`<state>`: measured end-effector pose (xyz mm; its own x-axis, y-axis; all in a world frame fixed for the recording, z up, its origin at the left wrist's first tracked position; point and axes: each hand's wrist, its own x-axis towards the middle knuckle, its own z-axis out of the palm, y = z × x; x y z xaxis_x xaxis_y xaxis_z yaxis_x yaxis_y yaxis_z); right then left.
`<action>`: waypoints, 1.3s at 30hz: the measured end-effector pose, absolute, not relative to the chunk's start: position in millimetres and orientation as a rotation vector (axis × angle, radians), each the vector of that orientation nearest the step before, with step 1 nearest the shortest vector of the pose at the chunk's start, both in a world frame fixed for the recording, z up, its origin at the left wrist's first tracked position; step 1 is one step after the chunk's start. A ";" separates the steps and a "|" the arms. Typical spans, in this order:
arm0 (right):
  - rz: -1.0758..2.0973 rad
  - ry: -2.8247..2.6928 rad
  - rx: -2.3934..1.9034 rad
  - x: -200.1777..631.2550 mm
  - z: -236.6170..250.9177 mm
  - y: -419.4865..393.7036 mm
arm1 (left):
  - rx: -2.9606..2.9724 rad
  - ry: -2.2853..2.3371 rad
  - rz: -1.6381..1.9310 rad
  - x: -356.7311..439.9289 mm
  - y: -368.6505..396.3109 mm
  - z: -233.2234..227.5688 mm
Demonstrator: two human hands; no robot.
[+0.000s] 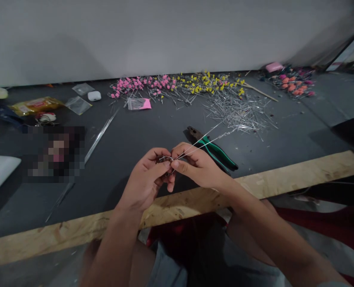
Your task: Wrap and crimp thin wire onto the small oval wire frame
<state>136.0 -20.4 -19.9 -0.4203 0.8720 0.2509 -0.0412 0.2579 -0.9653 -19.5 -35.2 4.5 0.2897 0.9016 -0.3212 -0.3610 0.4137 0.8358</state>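
Above the dark table (135, 135), both hands pinch thin, silvery, twisted wires (203, 137).

Green-handled pliers (217, 151), loose wire pile (239, 111), pink beaded pins (141, 84), yellow beaded pins (206, 82) and white earbud case (94, 95) are laid out on dark surface (135, 127).

One head-worn camera looks forward and down, close over the dark worktable (153, 119).

Bare dark table (153, 131) lies open across the middle of the frame, above the hands. Green-handled pliers (215, 149) block the way just right of centre; the heap of loose wires (239, 111) crowds the upper right, and a long wire bundle (100, 135) slants across the left.
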 end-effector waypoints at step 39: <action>1.613 -1.437 -0.820 145.2 -12.0 -14.3 | 0.825 1.083 1.094 -10.4 -34.6 1.1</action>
